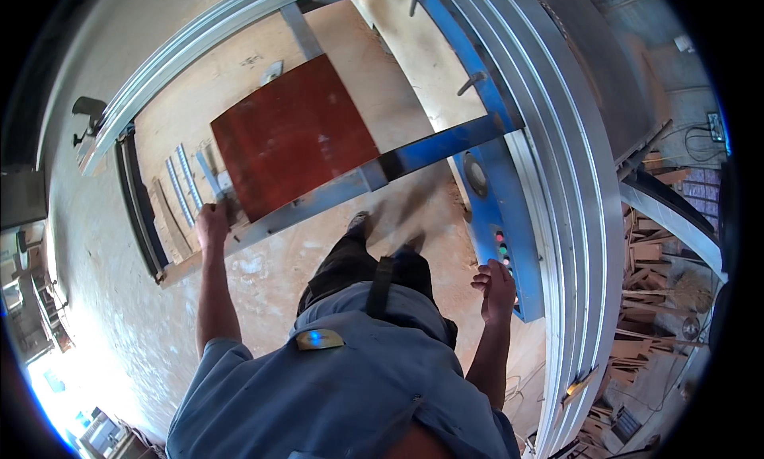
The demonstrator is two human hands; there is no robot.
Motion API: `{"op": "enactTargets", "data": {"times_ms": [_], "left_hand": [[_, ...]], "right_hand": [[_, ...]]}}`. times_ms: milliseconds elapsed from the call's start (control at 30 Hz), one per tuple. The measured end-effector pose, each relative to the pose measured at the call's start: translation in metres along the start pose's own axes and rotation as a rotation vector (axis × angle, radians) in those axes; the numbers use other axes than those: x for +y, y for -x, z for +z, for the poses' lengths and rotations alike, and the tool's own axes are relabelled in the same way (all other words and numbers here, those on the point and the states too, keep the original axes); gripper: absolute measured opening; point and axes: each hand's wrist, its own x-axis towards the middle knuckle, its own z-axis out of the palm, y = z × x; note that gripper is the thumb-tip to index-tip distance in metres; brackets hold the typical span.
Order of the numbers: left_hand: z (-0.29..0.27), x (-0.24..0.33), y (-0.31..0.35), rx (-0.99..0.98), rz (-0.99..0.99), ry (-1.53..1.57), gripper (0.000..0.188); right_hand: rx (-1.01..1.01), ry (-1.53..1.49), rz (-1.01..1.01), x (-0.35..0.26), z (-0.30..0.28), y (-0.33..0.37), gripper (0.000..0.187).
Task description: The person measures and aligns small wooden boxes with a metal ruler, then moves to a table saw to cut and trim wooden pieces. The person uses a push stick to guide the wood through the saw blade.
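Head view: left hand (212, 223) stretched far, fingers curled shut on near-left corner of red-brown board (294, 137) lying on blue machine frame (446, 145). Right hand (497, 288) half open, holding nothing, just beside button panel (502, 248). Judgement: keep firm corner grip, board flat and square against frame, feet clear.

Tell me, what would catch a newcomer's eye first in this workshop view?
Likely the reddish-brown panel lying on the blue machine frame at upper centre. The left hand grips the frame's near corner beside the panel, while the right hand hovers by the blue control panel with coloured buttons. Pale curved rails sweep down the right side.
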Motion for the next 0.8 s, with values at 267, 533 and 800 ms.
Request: {"op": "enactTargets", "data": {"times_ms": [267,533,800], "left_hand": [[-0.005,0.072,0.045,0.339,0.054,-0.128,0.037],[0.089,0.237,0.156,0.079,0.143,0.125,0.031],[0.192,0.372,0.240,-0.178,0.554,0.114,0.025]], "right_hand": [[0.230,0.078,-0.192,-0.101,-0.080,-0.083,0.024],[0.260,-0.054,-0.422,-0.174,-0.218,-0.166,0.031],[0.736,-0.172,-0.821,-0.249,-0.333,-0.206,0.052]]}}
